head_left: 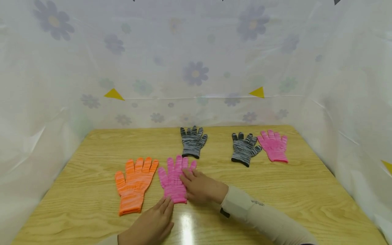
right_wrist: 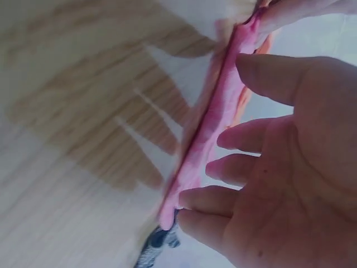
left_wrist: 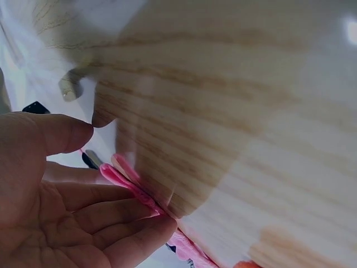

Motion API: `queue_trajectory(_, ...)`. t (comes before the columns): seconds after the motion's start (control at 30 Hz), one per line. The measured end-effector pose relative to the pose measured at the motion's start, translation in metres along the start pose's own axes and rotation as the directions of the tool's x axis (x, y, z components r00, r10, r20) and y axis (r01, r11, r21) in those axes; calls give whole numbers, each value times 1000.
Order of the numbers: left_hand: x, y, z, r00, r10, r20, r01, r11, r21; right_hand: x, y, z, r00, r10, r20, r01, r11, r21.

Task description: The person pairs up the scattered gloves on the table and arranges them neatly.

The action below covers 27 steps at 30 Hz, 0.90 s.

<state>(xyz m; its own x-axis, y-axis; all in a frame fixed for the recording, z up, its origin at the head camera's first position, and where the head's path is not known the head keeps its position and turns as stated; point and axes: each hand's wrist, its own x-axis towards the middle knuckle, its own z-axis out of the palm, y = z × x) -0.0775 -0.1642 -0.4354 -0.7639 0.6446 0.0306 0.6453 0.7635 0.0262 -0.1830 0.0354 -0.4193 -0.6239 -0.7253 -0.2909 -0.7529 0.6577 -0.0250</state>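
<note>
A pink knit glove (head_left: 174,183) lies flat on the table, its fingers pointing away from me. My left hand (head_left: 151,221) touches the left corner of its cuff with extended fingertips. From the right, my right hand (head_left: 204,187) rests its fingers on the glove's right side. In the right wrist view the fingers stay fairly straight against the pink glove (right_wrist: 209,123), not curled round it. The left wrist view has the left fingertips at the edge of the pink glove (left_wrist: 131,184). Just left of it, an orange knit glove (head_left: 134,185) lies flat.
Farther back is a grey-and-black glove (head_left: 193,143). To the right, a second grey-and-black glove (head_left: 243,148) lies with its thumb beside another pink glove (head_left: 275,147). The wooden table (head_left: 291,204) is bordered by a flowered white curtain (head_left: 196,41) with yellow triangles.
</note>
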Motion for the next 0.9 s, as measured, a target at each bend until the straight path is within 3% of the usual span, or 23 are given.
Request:
queue_trajectory(0.27, 0, -1, 1, 1000, -8, 0, 8, 1000, -1, -13, -5, 5, 996, -85, 8, 85, 996, -18)
queue_trajectory(0.9, 0, 0, 2, 1000, -12, 12, 12, 1000, -1, -16, -3, 13, 997, -73, 21, 73, 997, 24)
